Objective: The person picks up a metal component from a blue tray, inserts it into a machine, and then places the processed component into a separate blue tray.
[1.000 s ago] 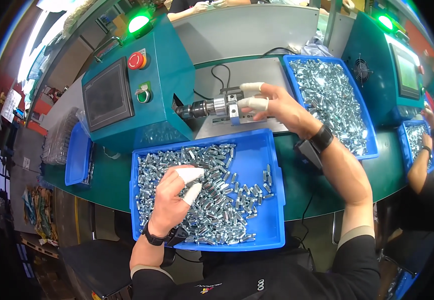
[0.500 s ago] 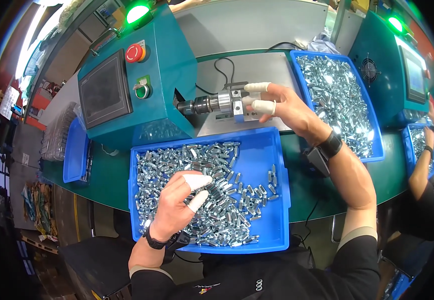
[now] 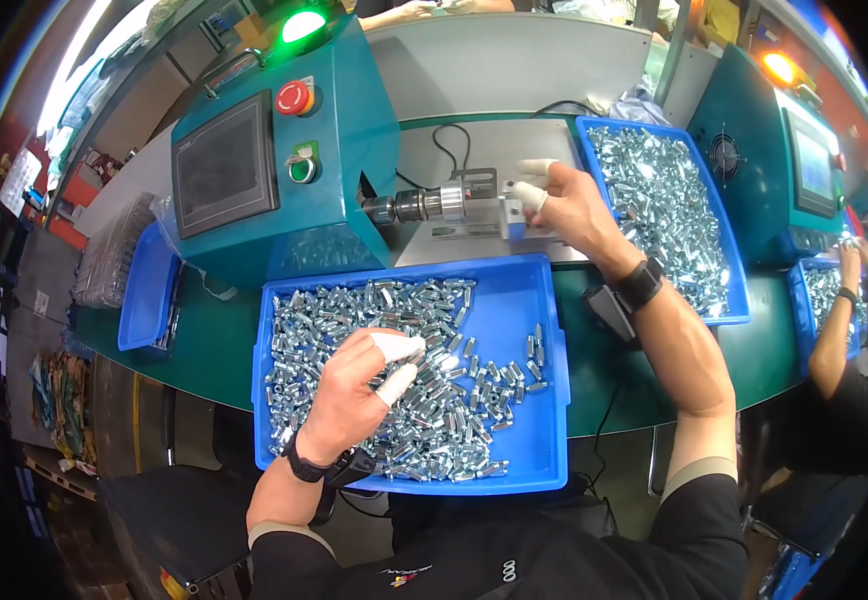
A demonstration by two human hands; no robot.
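Observation:
My left hand (image 3: 352, 385) hovers over the near blue tray (image 3: 514, 470), which holds many shiny metal hex-shaped pieces (image 3: 424, 420). Its thumb and forefinger, in white finger cots, come together in a pinch; whatever lies between them cannot be made out. My right hand (image 3: 579, 212), also with white finger cots, is curled at the metal clamp block (image 3: 512, 218) of a bench fixture. What its fingertips grip is hidden. Left of the block, a round chuck (image 3: 424, 205) sticks out of the teal machine (image 3: 324, 200), with a gap between them.
A second blue tray (image 3: 654, 200) full of metal pieces stands beyond my right forearm. An empty-looking blue tray (image 3: 149, 290) lies at the left. Another teal machine (image 3: 774, 150) stands at the right, near a co-worker's arms (image 3: 839, 320). A black cable (image 3: 604, 440) hangs below the table edge.
The clamp block has moved right, away from the chuck, with my right hand beside it. My left hand stays over the tray. The right machine's lamp went from green to orange.

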